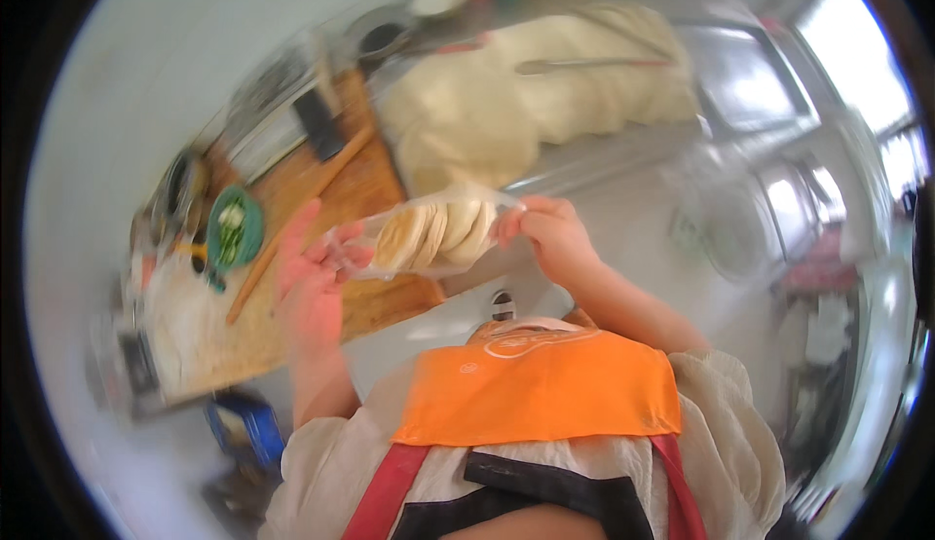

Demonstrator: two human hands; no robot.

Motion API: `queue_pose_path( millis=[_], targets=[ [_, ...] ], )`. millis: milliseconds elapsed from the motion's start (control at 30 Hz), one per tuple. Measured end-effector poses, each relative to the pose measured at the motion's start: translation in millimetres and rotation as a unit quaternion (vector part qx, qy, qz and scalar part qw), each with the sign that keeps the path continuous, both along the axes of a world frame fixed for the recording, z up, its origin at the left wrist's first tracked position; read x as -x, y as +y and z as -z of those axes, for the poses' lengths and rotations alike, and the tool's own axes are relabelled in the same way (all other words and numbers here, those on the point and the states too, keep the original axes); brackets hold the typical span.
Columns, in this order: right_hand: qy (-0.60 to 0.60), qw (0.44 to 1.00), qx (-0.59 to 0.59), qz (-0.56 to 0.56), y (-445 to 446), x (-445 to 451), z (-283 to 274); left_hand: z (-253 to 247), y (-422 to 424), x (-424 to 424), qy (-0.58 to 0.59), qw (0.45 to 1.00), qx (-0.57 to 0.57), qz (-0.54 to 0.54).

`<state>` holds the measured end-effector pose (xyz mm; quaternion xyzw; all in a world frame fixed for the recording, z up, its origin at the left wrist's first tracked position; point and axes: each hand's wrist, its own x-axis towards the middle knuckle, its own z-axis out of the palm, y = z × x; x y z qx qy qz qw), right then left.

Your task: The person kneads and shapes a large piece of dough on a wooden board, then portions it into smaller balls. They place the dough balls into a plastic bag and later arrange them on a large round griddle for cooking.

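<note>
A clear plastic bag is stretched sideways between my two hands. Inside it lies a row of round flatbreads, pale with a browned face on the leftmost one. My left hand pinches the bag's gathered left end, its index finger raised. At the other end my right hand grips the plastic near the top right of the breads. The bag hangs in the air before my orange apron, over the front of the wooden board.
A floured wooden board carries a long rolling pin and a green bowl of chopped greens. Behind, a cream cloth covers something, with tongs-like utensil on top. Metal trays stand right; a blue container sits below left.
</note>
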<state>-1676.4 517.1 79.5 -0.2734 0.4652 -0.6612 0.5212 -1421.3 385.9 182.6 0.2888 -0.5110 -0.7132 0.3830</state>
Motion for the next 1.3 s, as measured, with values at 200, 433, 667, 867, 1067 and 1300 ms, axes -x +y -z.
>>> queue_pose_path(
  millis=[200, 433, 667, 867, 1067, 1300],
  targets=[
    [0.167, 0.985, -0.039, 0.028, 195, 15, -69, 55, 106, 73, -0.116, 0.952, 0.064, 0.276],
    [0.475, 0.857, -0.141, 0.139, 424, 86, -13, 75, 389, 278, -0.038, 0.725, -0.171, 0.666],
    [0.168, 0.629, -0.214, 0.728, 641, 123, 7, 91, 557, 422, -0.151, 0.666, 0.159, 0.713],
    [0.036, 0.75, -0.026, 0.66, 757, 172, 23, 107, 678, 549, -0.238, 0.33, -0.196, 0.892],
    [0.474, 0.702, -0.306, 0.433, 869, 275, -15, 114, 844, 676, 0.023, 0.127, 0.378, 0.917],
    [0.071, 0.664, -0.109, 0.736, 1020, 408, -1, 74, 1007, 860, -0.063, 0.475, 0.227, 0.848]
  ],
)
